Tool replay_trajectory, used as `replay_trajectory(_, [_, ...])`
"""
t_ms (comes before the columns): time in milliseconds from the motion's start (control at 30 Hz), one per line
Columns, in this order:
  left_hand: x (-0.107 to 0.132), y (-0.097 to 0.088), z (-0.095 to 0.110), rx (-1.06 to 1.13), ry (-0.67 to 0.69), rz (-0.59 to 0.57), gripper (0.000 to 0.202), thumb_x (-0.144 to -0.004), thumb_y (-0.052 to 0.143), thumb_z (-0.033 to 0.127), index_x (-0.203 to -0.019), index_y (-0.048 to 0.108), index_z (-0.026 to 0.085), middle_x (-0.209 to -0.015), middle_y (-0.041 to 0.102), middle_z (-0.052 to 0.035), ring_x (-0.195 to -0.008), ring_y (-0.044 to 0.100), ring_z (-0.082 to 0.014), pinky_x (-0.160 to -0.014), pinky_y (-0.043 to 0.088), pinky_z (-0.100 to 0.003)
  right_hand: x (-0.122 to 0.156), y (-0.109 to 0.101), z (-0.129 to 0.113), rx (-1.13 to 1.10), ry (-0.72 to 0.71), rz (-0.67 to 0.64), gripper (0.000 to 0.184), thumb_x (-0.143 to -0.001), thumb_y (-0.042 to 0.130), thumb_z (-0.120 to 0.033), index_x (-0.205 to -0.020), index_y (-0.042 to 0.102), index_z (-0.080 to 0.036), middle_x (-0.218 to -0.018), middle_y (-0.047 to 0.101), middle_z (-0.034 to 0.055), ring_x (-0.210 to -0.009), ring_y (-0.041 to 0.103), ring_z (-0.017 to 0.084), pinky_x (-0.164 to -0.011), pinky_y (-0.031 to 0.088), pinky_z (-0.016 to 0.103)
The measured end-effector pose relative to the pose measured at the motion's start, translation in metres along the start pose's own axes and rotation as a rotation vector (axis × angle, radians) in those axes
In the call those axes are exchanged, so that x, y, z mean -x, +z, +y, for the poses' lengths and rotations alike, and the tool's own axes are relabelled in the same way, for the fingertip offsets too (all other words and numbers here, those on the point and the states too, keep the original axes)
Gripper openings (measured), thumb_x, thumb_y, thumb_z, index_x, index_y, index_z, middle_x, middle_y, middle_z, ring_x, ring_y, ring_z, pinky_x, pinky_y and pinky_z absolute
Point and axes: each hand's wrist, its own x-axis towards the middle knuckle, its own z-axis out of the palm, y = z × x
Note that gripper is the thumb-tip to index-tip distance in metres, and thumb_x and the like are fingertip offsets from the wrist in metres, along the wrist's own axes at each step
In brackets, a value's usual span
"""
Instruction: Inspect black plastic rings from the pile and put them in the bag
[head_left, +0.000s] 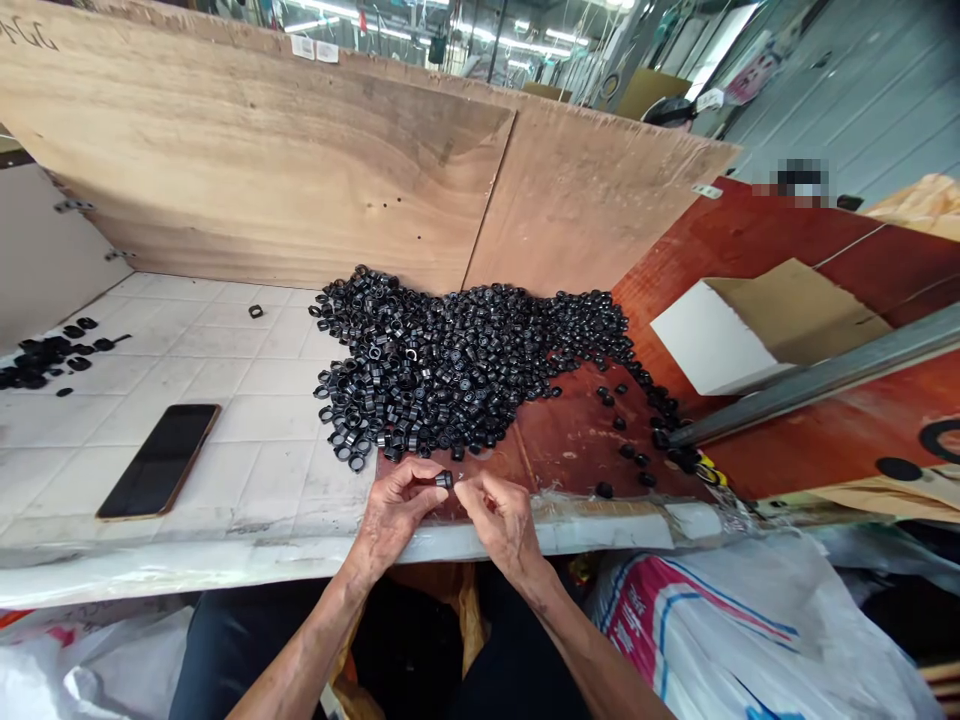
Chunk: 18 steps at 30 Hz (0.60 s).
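Observation:
Between thumb and fingers, my left hand (397,508) pinches a small black ring-shaped plastic part (444,480) near the table's front edge. Close on its right is my right hand (501,515), with the fingers curled together; whether something small is in them is hidden. Just beyond both hands spreads a large heap of black plastic parts (435,360). Rings lie mostly on its left side, and smaller pieces on its right.
A phone (159,462) lies on the white table surface (277,420) at left, with loose black pieces (45,360) beyond it. A wooden board (300,170) walls the back. At right are a cardboard box (765,320) and a metal bar (825,375). Plastic sacks (750,620) sit below the edge.

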Motion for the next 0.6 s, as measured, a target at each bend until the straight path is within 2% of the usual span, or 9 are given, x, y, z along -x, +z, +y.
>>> replay_trajectory(100, [0.000,0.000,0.000,0.034,-0.016,-0.033,0.023,-0.075,0.089,0.033,-0.090,0.078,0.020,-0.096,0.071,-0.0023,-0.091,0.067,-0.0171,-0.087,0.056,-0.028,0.001,0.000,0.005,-0.057,0.005,-0.027,0.023,-0.092,0.065,-0.037,-0.103,0.074,-0.019,-0.080,0.070,0.0025,-0.065,0.063,0.016,-0.060,0.051,0.025])
replay_trajectory(200, [0.000,-0.001,0.004,0.059,-0.025,-0.103,0.023,-0.075,0.089,0.033,-0.090,0.078,0.019,-0.095,0.073,-0.0026,-0.088,0.069,-0.0174,-0.085,0.058,-0.029,0.002,0.000,0.006,-0.074,0.032,-0.034,0.020,-0.094,0.064,-0.037,-0.096,0.074,-0.020,-0.076,0.069,0.0022,-0.065,0.064,0.016,-0.061,0.053,0.026])
replay_trajectory(300, [0.005,-0.002,0.008,0.053,-0.032,-0.174,0.024,-0.078,0.087,0.034,-0.094,0.077,0.019,-0.095,0.076,-0.0039,-0.087,0.072,-0.0196,-0.085,0.059,-0.033,0.007,0.001,0.003,-0.116,0.008,-0.058,0.022,-0.095,0.061,-0.035,-0.105,0.074,-0.021,-0.093,0.072,0.0054,-0.075,0.069,0.018,-0.067,0.056,0.027])
replay_trajectory(367, [0.012,-0.003,0.008,-0.009,-0.008,-0.184,0.023,-0.080,0.085,0.033,-0.096,0.077,0.018,-0.096,0.076,-0.0046,-0.089,0.072,-0.0209,-0.086,0.059,-0.033,0.014,0.003,-0.003,-0.152,0.026,-0.078,0.023,-0.095,0.059,-0.035,-0.104,0.073,-0.020,-0.099,0.072,0.0068,-0.074,0.070,0.017,-0.067,0.057,0.027])
replay_trajectory(500, [0.036,-0.008,0.005,-0.308,0.184,-0.122,0.012,-0.089,0.075,0.027,-0.099,0.075,0.021,-0.102,0.075,-0.0048,-0.097,0.070,-0.0209,-0.090,0.055,-0.031,0.033,0.014,-0.014,-0.215,0.289,-0.072,0.022,-0.092,0.059,-0.037,-0.093,0.069,-0.018,-0.066,0.067,0.0000,-0.056,0.064,0.015,-0.061,0.052,0.026])
replay_trajectory(600, [0.055,-0.017,0.015,-0.554,0.277,-0.245,0.011,-0.097,0.061,0.021,-0.103,0.070,0.022,-0.103,0.073,-0.0049,-0.097,0.069,-0.0195,-0.089,0.052,-0.031,0.045,0.020,-0.017,-0.307,0.502,-0.164,0.021,-0.089,0.059,-0.036,-0.082,0.066,-0.018,-0.049,0.059,-0.0041,-0.048,0.057,0.014,-0.056,0.048,0.024])
